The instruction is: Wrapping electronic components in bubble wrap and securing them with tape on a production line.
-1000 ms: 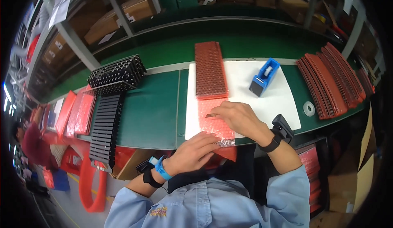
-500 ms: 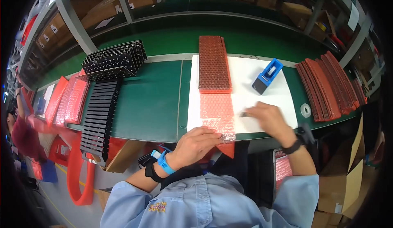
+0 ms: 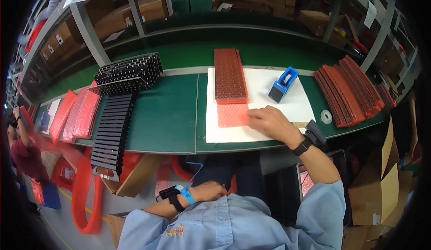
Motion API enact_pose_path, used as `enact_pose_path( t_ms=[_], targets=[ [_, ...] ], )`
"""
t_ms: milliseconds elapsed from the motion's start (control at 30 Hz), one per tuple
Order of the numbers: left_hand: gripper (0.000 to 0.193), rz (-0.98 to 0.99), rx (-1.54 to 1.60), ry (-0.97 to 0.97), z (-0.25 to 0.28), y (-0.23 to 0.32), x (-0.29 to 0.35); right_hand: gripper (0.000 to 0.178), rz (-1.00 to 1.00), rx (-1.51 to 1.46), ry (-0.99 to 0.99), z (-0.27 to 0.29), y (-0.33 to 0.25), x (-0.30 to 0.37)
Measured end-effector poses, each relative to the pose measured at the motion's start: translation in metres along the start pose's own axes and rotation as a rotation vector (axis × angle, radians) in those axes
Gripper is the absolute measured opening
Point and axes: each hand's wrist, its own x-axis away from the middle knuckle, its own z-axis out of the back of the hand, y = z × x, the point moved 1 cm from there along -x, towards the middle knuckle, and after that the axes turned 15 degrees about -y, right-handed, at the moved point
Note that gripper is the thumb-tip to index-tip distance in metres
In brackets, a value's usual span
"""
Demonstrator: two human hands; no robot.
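left hand (image 3: 210,191) lowered, right hand (image 3: 270,123) at pink bubble-wrap flap (image 3: 230,115), now shorter (both grips unclear)

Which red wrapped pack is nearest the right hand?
The pack on the white sheet; the others are to its left and right, farther from the right hand.

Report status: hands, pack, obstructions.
Left hand by blue shirt, grip unclear; right hand at right edge of near flap. Red bubble-wrapped pack across far edge of white sheet. Blue tape dispenser beyond right hand, off pack.
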Motion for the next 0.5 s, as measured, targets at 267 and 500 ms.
enact_pose_path(
  t_ms=[267, 500],
  targets=[
    [0.041, -0.059, -0.394, 1.017, 0.258, 0.065, 0.089, 0.013, -0.312, -0.509, 0.182, 0.037, 0.041, -0.051],
    [0.032, 0.089, 0.056, 0.725, 0.334, -0.041, 0.009, 0.02, -0.73, -0.192, 0.385, 0.038, 0.04, -0.086]
  ],
)
